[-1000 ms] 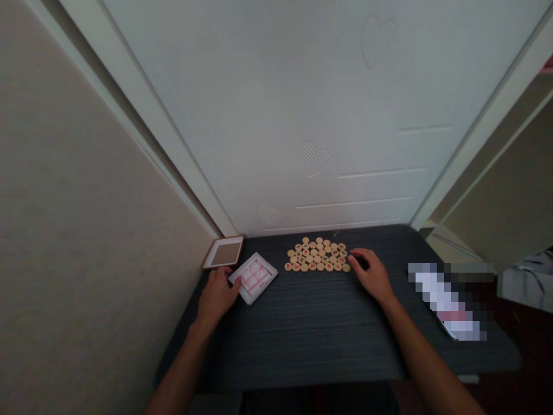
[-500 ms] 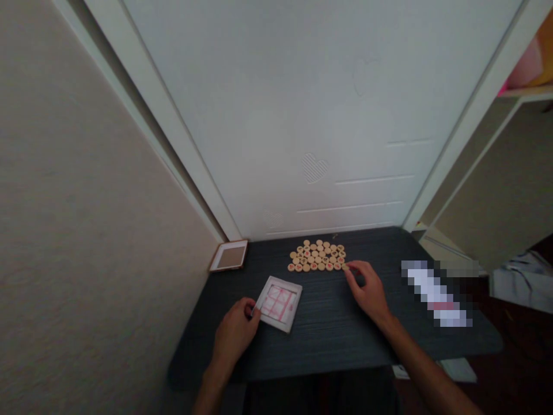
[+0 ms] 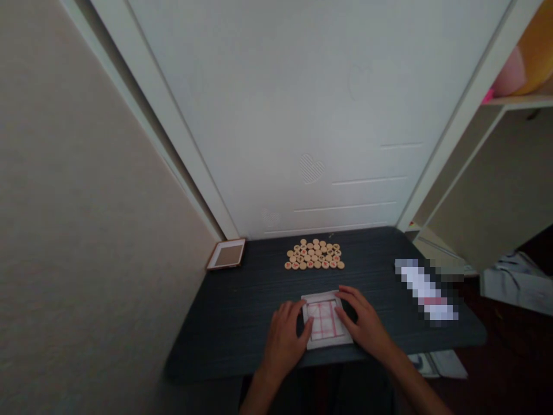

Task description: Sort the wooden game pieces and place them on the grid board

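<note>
Left hand (image 3: 287,334) and right hand (image 3: 365,323) facing inward, thumbs and fingers parted and curving, touching left and right sides of tray (image 3: 323,320); cannot tell whether gripping. One tray lying near centre of table (image 3: 242,305). Discs (image 3: 314,258): near row counting eight, others too small to count surely. One box (image 3: 228,255) resting far left. Since earlier frame: tray sitting further right, right hand no longer touching discs.

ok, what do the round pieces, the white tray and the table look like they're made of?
Round pieces: probably wood, matt, going by the pale tan colour; plastic is possible.
White tray: likely card or paper, matt; the slightly uneven edges and hand-drawn-looking pink lines suggest it.
Table: perhaps wood-effect laminate, dark and dull with fine streaks; stained wood can't be ruled out.
</note>
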`<state>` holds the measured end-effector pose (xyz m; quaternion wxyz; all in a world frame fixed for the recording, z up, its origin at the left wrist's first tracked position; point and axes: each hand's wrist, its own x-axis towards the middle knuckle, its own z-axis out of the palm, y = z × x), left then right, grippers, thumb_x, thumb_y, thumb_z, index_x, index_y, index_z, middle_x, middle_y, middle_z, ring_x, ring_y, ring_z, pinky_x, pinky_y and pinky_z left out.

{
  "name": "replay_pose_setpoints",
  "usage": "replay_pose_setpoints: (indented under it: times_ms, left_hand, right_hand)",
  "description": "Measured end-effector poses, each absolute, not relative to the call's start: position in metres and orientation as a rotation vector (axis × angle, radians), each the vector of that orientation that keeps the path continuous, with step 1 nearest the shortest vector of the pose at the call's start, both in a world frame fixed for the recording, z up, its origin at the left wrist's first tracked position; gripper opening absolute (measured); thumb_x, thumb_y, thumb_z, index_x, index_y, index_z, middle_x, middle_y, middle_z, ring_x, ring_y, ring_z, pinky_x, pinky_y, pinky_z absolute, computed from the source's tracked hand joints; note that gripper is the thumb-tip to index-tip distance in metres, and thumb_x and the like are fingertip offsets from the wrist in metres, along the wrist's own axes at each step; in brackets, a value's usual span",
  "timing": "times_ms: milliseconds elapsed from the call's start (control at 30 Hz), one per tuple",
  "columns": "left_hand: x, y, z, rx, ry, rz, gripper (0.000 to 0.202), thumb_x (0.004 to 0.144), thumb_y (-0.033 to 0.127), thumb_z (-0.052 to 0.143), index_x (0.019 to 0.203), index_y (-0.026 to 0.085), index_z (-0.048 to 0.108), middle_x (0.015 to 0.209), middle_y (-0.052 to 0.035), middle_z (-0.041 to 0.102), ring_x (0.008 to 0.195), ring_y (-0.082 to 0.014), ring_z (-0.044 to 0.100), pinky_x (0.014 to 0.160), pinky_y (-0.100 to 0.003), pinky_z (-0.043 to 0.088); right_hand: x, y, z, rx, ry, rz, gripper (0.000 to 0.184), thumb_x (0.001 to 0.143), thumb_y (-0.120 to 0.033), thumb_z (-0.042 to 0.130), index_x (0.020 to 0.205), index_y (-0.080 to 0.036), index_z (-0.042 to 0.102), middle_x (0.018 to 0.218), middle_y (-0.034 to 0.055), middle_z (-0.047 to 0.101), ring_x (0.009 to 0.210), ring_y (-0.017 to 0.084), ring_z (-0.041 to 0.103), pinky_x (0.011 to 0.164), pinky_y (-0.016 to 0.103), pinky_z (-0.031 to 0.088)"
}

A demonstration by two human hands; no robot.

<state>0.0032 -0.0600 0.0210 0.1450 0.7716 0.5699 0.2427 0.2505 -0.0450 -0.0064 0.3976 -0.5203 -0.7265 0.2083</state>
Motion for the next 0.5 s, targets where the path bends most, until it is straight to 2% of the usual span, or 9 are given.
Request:
replay_pose_setpoints:
  times_ms: [100,167,267,367,500]
  left_hand:
    - [0.002,-0.06,0.019,2.248,1.653,0.714,0.033,0.099,0.039,0.05,0.128,0.028,0.06,0.128,-0.0076,0.064,0.118,-0.0288,0.059,0.102,-0.05,0.046]
    - [-0.001,-0.061,0.017,2.268,1.614,0.689,0.039,0.097,0.043,0.053,0.133,0.029,0.057,0.139,-0.0073,0.058,0.127,-0.0298,0.054,0.108,-0.052,0.043]
    - [-0.009,-0.06,0.015,2.333,1.479,0.578,0.072,0.084,0.055,0.07,0.147,0.031,0.045,0.159,-0.0068,0.039,0.143,-0.0345,0.039,0.117,-0.056,0.036]
    - [-0.017,-0.057,0.013,2.392,1.403,0.494,0.098,0.07,0.058,0.081,0.153,0.031,0.035,0.167,-0.0066,0.023,0.15,-0.0371,0.027,0.12,-0.06,0.03]
    - [-0.021,-0.048,0.013,2.439,1.409,0.488,0.096,0.072,0.054,0.08,0.153,0.032,0.033,0.166,-0.006,0.027,0.15,-0.0318,0.031,0.124,-0.058,0.022]
  right_hand:
    - [0.252,-0.047,-0.01,-1.331,-1.849,0.514,0.029,0.096,-0.038,0.058,0.122,-0.029,0.068,0.133,0.0083,0.063,0.124,0.027,0.06,0.11,0.046,0.048]
    - [0.25,-0.047,-0.012,-1.347,-1.85,0.489,0.029,0.096,-0.038,0.058,0.121,-0.028,0.068,0.132,0.0087,0.064,0.123,0.027,0.06,0.11,0.047,0.048]
    - [0.246,-0.045,-0.012,-1.373,-1.833,0.446,0.029,0.097,-0.037,0.056,0.122,-0.028,0.068,0.13,0.0092,0.064,0.123,0.027,0.06,0.109,0.047,0.048]
    - [0.246,-0.043,-0.01,-1.386,-1.841,0.432,0.029,0.098,-0.038,0.055,0.122,-0.028,0.068,0.13,0.0089,0.065,0.123,0.027,0.06,0.109,0.047,0.049]
    - [0.248,-0.041,-0.007,-1.377,-1.934,0.424,0.035,0.098,-0.039,0.056,0.13,-0.03,0.065,0.136,0.0076,0.064,0.126,0.027,0.058,0.11,0.049,0.046]
